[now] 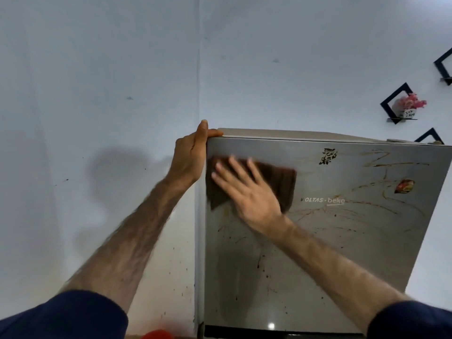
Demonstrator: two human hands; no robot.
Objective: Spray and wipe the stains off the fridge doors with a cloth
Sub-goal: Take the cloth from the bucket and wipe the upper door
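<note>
Brown cloth [278, 182] flat against upper left of grey fridge door [330, 241], brown stains [381, 162] streaking the door

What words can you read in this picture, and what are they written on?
"OLTAS · beko" on the fridge door; the cloth hides the start, and the tiny line beneath is too small to read.
White tag under the pink flowers: handwriting, too blurred to read.
Black sticker on the door: marks I cannot make out.
Red sticker on the door: too small to read.
</note>
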